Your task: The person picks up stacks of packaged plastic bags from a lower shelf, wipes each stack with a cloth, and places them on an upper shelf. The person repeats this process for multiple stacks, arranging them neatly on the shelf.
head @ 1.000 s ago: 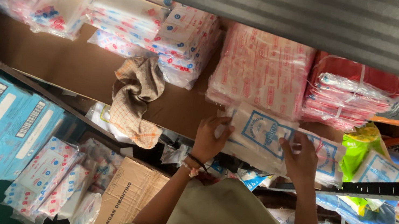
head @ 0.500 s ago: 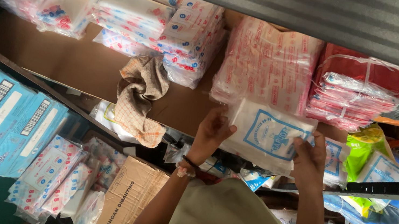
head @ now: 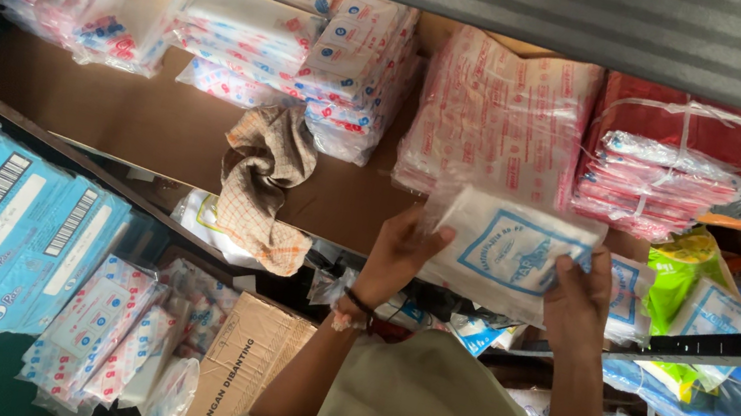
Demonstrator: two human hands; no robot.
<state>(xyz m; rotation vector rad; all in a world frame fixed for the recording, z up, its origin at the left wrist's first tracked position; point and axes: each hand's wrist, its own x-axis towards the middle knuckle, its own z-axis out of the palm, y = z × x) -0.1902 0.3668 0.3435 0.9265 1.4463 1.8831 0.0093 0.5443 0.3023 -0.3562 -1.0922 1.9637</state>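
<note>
Head view: a white pack point(head: 507, 252) with blue print is held at the shelf point(head: 142, 122) front edge, just below the red-printed stack point(head: 498, 119). Left hand point(head: 398, 254) and right hand point(head: 578, 300) fingers are closed on its sides. The pack should be kept level and supported evenly.

Left hand point(head: 401, 254): raised, palm forward, fingers curled at top, thumb out to the right.
Left wrist: dark band plus beaded bracelet, just below the palm.
Left forearm: bare, angled down-left toward the elbow, elbow bent.
Right hand point(head: 578, 300): raised, back of hand to camera, fingers closed in a pinch grip at top.
Right forearm: bare, running almost straight down, slight lean right.
Spacing: hands apart, roughly level.
Sleeves: olive, both short.
</note>
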